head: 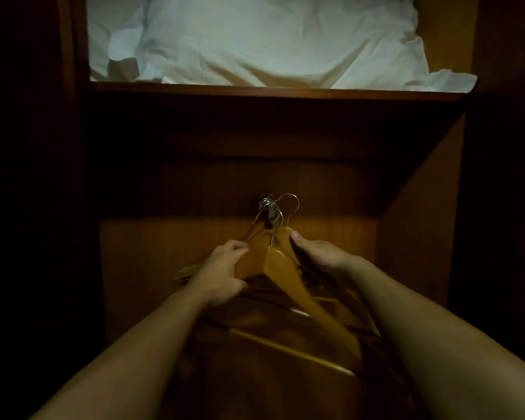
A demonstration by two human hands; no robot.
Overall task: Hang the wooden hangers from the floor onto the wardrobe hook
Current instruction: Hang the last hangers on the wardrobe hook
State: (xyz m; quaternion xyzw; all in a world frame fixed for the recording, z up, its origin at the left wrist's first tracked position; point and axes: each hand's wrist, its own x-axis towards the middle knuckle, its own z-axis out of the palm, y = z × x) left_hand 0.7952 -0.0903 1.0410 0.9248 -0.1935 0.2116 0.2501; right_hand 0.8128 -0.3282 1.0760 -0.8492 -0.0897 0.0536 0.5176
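Several wooden hangers [288, 277] with metal hooks are bunched in front of the wardrobe's back panel. My left hand [222, 272] grips the left shoulders of the bunch. My right hand [319, 253] holds the right side, thumb on the top of the front hanger. Some metal hooks sit on the wardrobe hook [267, 207] on the back panel; one metal hook [290, 204] stands free to its right. Further hanger arms and a lower bar [291, 350] show below my wrists.
A wooden shelf [273, 93] runs across above the hook, holding rumpled white bedding [255, 40]. The wardrobe's right side panel [422, 225] is lit; the left side lies in deep shadow. The space is narrow and dim.
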